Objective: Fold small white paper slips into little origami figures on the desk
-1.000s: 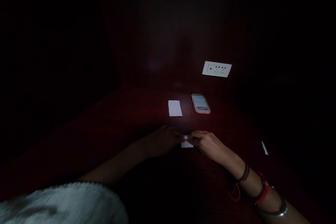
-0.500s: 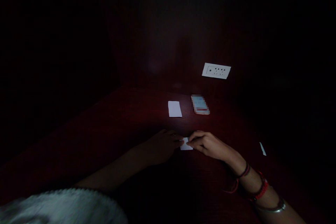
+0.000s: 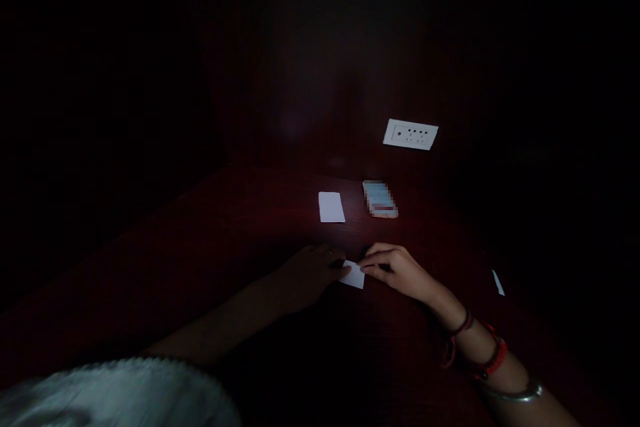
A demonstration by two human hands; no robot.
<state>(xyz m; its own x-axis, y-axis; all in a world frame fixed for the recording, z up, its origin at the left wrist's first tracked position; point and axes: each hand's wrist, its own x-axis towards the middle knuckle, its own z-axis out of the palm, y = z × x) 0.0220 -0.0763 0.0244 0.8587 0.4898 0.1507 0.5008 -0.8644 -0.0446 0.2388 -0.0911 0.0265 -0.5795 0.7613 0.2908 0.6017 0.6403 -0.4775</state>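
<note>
A small white piece of paper lies between my two hands on the dark red table. My left hand, in shadow, grips its left side, the thumb on top and the other fingers behind. From the right, my right hand pinches the paper's upper right edge between thumb and fingers. Both hands are closed on this one sheet. Beyond them lies a larger white paper, flat and touched by neither hand.
Right of the larger paper lies a phone, its screen blurred out. A thin pale paper strip is at the right. A white power socket is on the back wall. A pale sleeve fills the lower left; surroundings are very dark.
The small paper has turned slightly, its right side tilting downward. My right hand has shifted up a little, showing more of the sheet. My left hand has barely moved.
</note>
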